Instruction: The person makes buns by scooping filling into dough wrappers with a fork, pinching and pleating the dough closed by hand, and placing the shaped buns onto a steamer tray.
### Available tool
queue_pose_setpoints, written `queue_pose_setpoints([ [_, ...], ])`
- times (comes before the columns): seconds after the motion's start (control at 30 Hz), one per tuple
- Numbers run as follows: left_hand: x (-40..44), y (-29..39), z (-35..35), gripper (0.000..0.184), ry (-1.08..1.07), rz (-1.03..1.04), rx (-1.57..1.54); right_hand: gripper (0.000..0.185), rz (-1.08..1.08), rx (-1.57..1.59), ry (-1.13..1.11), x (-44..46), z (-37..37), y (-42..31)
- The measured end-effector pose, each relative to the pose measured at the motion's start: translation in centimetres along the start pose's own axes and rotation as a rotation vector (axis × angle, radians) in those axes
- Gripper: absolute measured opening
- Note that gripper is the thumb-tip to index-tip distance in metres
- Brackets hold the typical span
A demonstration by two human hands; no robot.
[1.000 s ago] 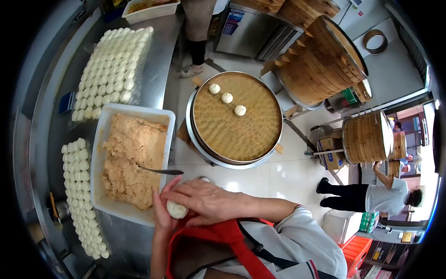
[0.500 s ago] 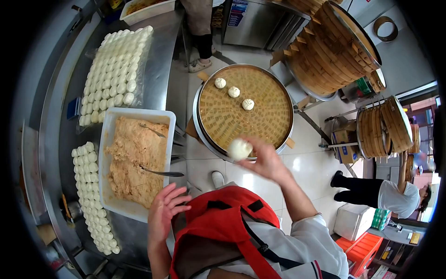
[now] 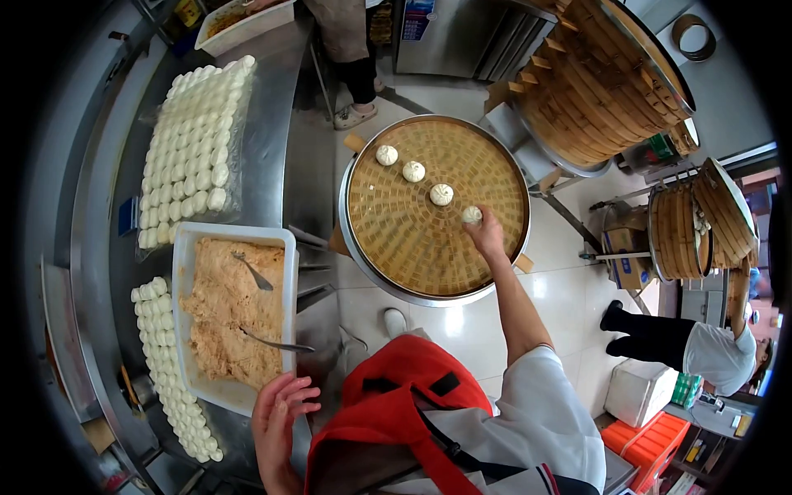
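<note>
My right hand (image 3: pixel 487 234) reaches over the round steamer tray (image 3: pixel 412 256) with its fingers closed on a filled bun (image 3: pixel 472 215). That bun is at the tray's right part, in line with several pleated buns, among them one near the centre (image 3: pixel 441 195). I cannot tell whether it touches the woven base. My left hand (image 3: pixel 280 408) holds nothing, its fingers apart, beside the near corner of a white tub (image 3: pixel 290 309). Pinkish filling (image 3: pixel 227 322) fills the tub, with a spoon (image 3: pixel 280 341) and a second utensil (image 3: pixel 254 272) stuck in it.
Dough pieces (image 3: pixel 190 148) lie in rows on the steel counter (image 3: pixel 268 157), with another batch (image 3: pixel 165 355) nearer me. Stacked bamboo steamers (image 3: pixel 586 91) stand at the back right, and more steamers (image 3: pixel 681 231) on the right. One person (image 3: pixel 351 49) stands behind the counter's end, another (image 3: pixel 709 346) far right.
My right hand has moved forward and right with the bun, from the tray's near edge to over its right part. My left hand has shifted slightly down and left, still open.
</note>
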State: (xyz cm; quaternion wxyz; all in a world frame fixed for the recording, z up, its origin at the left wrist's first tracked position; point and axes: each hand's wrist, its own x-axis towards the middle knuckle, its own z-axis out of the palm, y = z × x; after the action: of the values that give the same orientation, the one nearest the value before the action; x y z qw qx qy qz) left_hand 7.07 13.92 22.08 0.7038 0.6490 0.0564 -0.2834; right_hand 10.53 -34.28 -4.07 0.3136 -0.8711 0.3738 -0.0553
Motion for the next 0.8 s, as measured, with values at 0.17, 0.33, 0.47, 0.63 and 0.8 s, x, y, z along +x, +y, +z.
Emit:
queue_pose_setpoints([
  [0.17,0.5,-0.4,0.3,0.043,0.039,-0.026,-0.009,0.056,0.005,-0.032,0.018,2.7,3.3,2.2],
  [0.33,0.9,-0.4,1.2,0.042,0.073,-0.075,-0.009,0.057,-0.078,-0.101,0.050,2.8,4.8,3.7],
  [0.47,1.3,0.1,2.6,0.041,0.079,-0.080,0.019,0.057,-0.099,-0.109,0.058,2.6,4.3,3.7],
  [0.63,1.5,0.1,2.9,0.039,0.059,-0.081,0.037,0.058,-0.062,-0.082,0.061,2.3,3.9,3.3],
  [0.8,1.5,0.0,3.1,0.040,0.027,-0.081,0.037,0.058,-0.103,-0.266,0.162,1.9,4.4,3.2],
])
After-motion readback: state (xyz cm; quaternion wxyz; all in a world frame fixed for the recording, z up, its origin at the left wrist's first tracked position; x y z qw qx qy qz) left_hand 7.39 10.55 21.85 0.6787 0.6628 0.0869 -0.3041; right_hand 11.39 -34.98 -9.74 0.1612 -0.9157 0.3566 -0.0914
